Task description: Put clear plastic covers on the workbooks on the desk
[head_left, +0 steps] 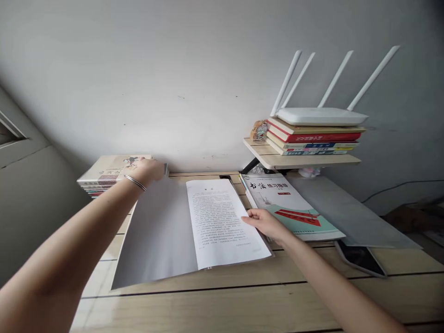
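An open book (pixel 225 226) lies on the table, its right page printed with lines of text and its left side (pixel 159 236) a plain grey sheet. My right hand (pixel 262 222) grips the right edge of the printed page, thumb on top and the other fingers partly underneath. My left hand (pixel 152 169) reaches to the far left, over the right end of a book stack (pixel 107 169) and close to the grey sheet's top corner. Its fingers are mostly hidden behind the back of the hand, so whether it touches the books or the sheet I cannot tell.
Right of the open book lies a calligraphy workbook (pixel 294 208), with a grey sheet (pixel 360 212) and a dark phone (pixel 362 259) beyond. A small raised shelf (pixel 298 161) carries stacked books (pixel 315 138), a white router (pixel 322 116) and a small ornament (pixel 259 130). A wall stands behind.
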